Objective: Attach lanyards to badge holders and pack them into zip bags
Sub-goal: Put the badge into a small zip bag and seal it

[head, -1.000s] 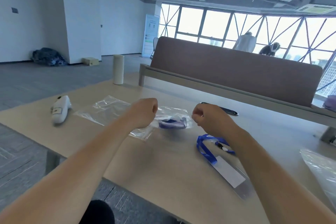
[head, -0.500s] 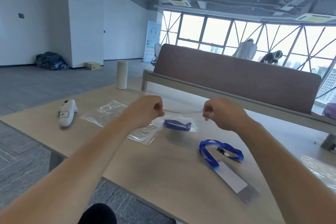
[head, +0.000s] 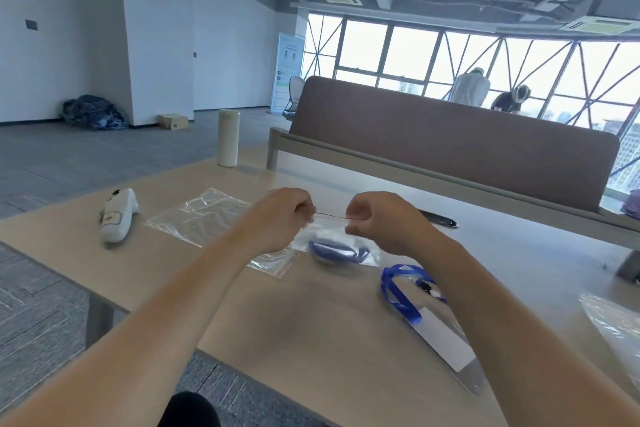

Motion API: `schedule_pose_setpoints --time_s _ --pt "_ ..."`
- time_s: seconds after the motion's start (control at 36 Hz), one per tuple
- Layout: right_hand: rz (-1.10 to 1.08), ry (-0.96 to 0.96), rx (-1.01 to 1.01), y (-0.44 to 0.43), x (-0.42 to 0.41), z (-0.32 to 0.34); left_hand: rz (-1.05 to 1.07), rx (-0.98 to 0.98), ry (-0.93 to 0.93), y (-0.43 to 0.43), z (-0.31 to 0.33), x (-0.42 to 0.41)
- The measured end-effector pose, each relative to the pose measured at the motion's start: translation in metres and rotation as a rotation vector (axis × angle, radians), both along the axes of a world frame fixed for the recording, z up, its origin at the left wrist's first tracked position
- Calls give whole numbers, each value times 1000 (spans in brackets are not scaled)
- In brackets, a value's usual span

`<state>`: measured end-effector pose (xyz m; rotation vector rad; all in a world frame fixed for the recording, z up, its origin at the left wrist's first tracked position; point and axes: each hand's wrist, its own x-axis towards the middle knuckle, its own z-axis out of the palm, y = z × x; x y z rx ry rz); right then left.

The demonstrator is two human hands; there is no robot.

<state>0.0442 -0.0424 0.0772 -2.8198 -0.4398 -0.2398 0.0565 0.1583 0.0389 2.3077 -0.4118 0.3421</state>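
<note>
One table (head: pixel 311 340) carries all the work items; a brown divider panel (head: pixel 450 149) stands along its far edge.

Three clear bags are in view:
1. An empty zip bag (head: pixel 201 218) lies flat on the left of the table, partly under the left forearm.
2. The held zip bag (head: pixel 360 253) is at the centre. Its red-lined top edge (head: pixel 332 216) is stretched level between the two hands. A packed lanyard (head: pixel 332 248), blue and coiled, sits in its lower part, close to the table surface.
3. A further bag (head: pixel 613 322) lies at the right edge, partly cut off.

The left hand (head: pixel 284 215) pinches the left end of the top edge, fingers curled. The right hand (head: pixel 377 218) pinches the right end in the same manner.

A badge holder (head: pixel 446 347) with a white insert lies flat to the right, near the table's front edge. A loose lanyard (head: pixel 398 291), blue, lies at its upper end, partly hidden by the right forearm.

A white cylinder (head: pixel 228 137) stands upright at the far left corner. A white handheld device (head: pixel 117 215) lies left of the empty zip bag.
</note>
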Motion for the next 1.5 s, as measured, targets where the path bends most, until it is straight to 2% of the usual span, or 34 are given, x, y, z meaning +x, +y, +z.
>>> schedule_pose_setpoints --time_s 0.17,0.36,0.5,0.78,0.97,1.11,1.36,1.5 --pt "19 19 51 3 3 2 13 -21 -10 6 -2 2" --pt "5 7 -12 6 5 1 59 -88 13 5 -5 0" --pt "79 -5 109 21 4 -4 49 -128 2 -3 -9 -1" --pt "80 -34 14 25 8 -11 38 -184 19 4 -15 1" --pt "112 -50 59 34 6 -15 20 -153 7 0 -12 -2" --pt "118 -30 84 33 6 -17 17 -203 13 3 -15 -2" --pt "57 -6 1 -1 2 -15 65 -251 -2 14 -17 -2" --pt "29 -9 -27 -17 -1 -12 94 -147 -20 15 -13 0"
